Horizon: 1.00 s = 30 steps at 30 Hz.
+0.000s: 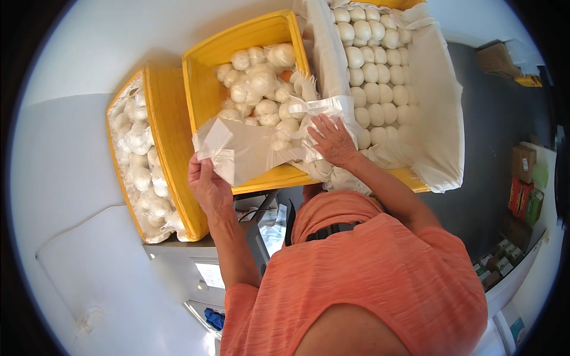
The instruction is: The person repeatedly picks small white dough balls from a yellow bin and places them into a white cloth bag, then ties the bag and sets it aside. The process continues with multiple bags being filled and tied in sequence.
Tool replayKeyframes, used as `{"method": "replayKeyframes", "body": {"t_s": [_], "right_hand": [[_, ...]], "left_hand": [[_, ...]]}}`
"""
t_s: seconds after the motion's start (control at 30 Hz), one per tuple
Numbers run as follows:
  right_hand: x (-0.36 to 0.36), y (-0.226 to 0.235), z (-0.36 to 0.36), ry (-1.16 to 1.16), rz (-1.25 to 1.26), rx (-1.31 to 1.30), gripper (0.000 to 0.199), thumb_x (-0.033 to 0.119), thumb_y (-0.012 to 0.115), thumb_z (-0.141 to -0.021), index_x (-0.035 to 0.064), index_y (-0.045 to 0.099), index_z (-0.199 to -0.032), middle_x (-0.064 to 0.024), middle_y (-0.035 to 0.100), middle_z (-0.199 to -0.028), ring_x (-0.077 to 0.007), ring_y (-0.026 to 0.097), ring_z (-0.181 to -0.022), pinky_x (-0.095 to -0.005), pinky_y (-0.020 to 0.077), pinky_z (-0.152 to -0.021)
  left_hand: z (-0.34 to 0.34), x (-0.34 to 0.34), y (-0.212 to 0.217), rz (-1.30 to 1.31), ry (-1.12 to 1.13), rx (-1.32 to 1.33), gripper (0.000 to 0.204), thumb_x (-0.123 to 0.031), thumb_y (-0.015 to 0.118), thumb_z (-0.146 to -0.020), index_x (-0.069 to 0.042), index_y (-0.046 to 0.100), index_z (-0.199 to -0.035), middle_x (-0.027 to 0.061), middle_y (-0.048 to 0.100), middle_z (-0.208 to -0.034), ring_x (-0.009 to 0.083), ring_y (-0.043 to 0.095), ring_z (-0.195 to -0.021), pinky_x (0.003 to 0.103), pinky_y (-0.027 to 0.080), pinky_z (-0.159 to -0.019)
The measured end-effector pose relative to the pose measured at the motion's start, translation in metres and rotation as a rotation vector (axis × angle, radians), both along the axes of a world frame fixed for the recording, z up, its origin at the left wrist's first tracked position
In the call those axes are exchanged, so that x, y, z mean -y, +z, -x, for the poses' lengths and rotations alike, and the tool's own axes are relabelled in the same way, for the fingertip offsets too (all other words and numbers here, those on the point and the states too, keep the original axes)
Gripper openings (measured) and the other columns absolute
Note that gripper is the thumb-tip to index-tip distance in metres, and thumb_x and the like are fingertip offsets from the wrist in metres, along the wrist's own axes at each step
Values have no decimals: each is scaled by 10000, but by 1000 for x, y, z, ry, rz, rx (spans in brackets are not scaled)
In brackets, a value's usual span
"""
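Observation:
My left hand (pixel 209 185) pinches the corner of a thin, translucent plastic bag (pixel 246 148), which stretches rightward over the near side of a yellow crate (pixel 205 77). My right hand (pixel 336 144) lies with its fingers spread on what looks like a stack of plastic bags (pixel 325 108) at that crate's right edge. Inside the crate are several bagged round white buns (pixel 252 83), partly covered by the stretched bag. To the right, a crate lined with white cloth (pixel 436 89) holds rows of loose white buns (pixel 371 72).
At the left, another yellow crate (pixel 172 130) is filled with bagged white buns (pixel 141 139). A tangled white cloth (pixel 335 178) hangs near my waist. Farther right, cartons (pixel 523 163) stand by the wall, and a brown box (pixel 497 59) sits at the back.

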State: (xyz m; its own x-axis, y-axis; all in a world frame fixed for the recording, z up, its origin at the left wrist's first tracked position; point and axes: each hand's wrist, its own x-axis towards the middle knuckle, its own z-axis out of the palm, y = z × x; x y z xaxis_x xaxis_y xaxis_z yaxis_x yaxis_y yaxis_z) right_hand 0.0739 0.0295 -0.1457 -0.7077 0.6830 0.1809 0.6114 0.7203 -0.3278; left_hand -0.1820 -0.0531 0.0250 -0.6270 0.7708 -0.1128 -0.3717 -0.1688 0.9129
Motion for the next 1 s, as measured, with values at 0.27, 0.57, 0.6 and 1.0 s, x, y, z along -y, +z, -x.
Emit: {"method": "replayKeyframes", "body": {"t_s": [0.27, 0.57, 0.6, 1.0], "right_hand": [[-3, 77, 66, 171, 731, -635, 230, 218, 632, -829, 31, 633, -962, -123, 604, -1005, -248, 551, -986, -348, 419, -871], [21, 204, 134, 448, 1805, -917, 211, 150, 647, -858, -44, 660, -942, -67, 654, -809, -119, 595, -713, -235, 478, -673], [18, 199, 135, 418, 1793, -956, 157, 82, 681, -817, -39, 665, -914, -59, 640, -785, -104, 582, -681, -219, 464, -607], [-17, 137, 30, -176, 1527, -856, 135, 103, 705, -788, -4, 624, -791, 17, 583, -693, -19, 494, -609, -178, 395, -529]], "left_hand": [[23, 47, 20, -157, -80, 83, 304, -124, 599, -876, -10, 511, -1143, 102, 622, -1065, 208, 618, -945, 352, 513, -832], [52, 115, 18, -302, -106, 103, 466, -352, 401, -937, -40, 408, -1283, 176, 457, -1292, 357, 483, -1141, 518, 412, -953], [52, 117, 18, -218, -25, 101, 472, -361, 387, -941, -36, 408, -1282, 181, 454, -1295, 359, 480, -1146, 522, 413, -953], [-29, 25, -35, 280, 123, -679, 136, -93, 641, -840, -29, 581, -944, 16, 588, -954, 102, 534, -821, 234, 445, -689]]}}
